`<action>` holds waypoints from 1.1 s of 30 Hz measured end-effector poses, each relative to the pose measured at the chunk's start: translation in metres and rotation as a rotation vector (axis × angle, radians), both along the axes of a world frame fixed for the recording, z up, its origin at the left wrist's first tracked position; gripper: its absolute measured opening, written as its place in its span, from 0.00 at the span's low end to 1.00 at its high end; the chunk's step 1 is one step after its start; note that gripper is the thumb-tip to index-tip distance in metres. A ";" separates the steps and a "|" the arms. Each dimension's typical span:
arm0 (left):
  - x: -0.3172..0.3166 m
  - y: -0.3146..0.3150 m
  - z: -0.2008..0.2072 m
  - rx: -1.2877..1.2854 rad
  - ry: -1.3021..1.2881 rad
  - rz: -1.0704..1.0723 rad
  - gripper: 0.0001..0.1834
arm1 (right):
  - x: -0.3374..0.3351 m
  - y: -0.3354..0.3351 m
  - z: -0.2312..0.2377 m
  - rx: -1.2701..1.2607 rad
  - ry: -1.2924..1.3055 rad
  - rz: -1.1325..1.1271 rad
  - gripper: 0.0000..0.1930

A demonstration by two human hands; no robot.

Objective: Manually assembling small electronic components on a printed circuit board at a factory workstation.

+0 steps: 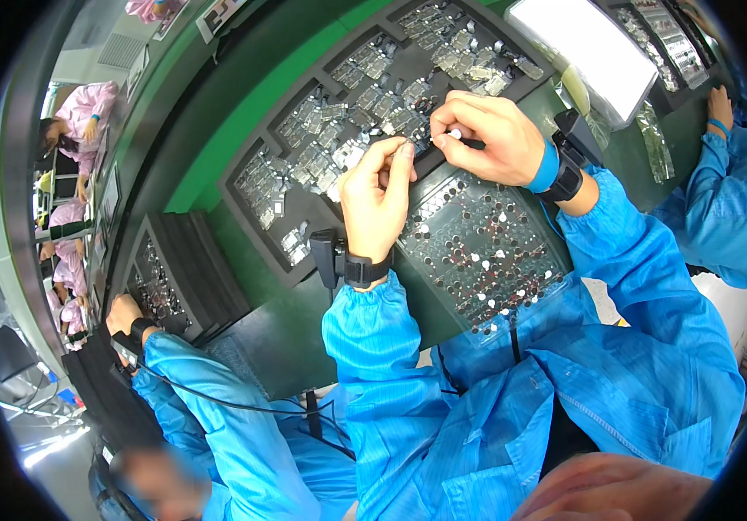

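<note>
Both my hands hover over the near edge of a black foam tray [291,271], whose compartments hold many small grey and clear parts [373,108]. My right hand [496,143] is closed in a pinch, with a small white round part [455,134] showing at its fingertips. Just left of it, my left hand [375,201] is pinched too, thumb against forefinger; what it grips is too small to make out. Below the hands lies a clear plastic tray [443,291] with rows of small round parts, some white and some dark with reddish bits [499,252].
A white panel or box [583,56] lies at the far right, beside clear plastic bags [655,143]. Stacked black foam trays [204,260] stand at left near a co-worker's hand [124,314]. Another co-worker's sleeve [725,195] reaches in at right. Green matting [295,334] covers the table.
</note>
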State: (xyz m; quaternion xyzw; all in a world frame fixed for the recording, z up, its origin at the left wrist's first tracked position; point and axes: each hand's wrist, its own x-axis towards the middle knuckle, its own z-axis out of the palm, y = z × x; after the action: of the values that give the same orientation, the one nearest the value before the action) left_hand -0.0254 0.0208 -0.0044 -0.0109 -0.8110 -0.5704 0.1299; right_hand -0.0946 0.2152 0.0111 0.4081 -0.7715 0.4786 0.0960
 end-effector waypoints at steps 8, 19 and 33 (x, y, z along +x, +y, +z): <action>0.001 -0.002 0.002 -0.027 -0.020 -0.036 0.06 | 0.000 -0.002 -0.002 0.088 -0.027 -0.011 0.04; 0.003 -0.006 0.004 0.010 -0.133 -0.100 0.09 | -0.003 0.000 0.001 0.129 -0.089 0.053 0.05; 0.001 -0.003 -0.001 -0.057 -0.021 -0.063 0.05 | -0.005 0.004 0.001 0.183 -0.120 0.094 0.06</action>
State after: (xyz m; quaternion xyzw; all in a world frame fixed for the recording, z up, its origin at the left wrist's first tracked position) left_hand -0.0249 0.0174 -0.0054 -0.0343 -0.8274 -0.5511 0.1029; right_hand -0.0996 0.2191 0.0123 0.4214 -0.7963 0.4338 -0.0106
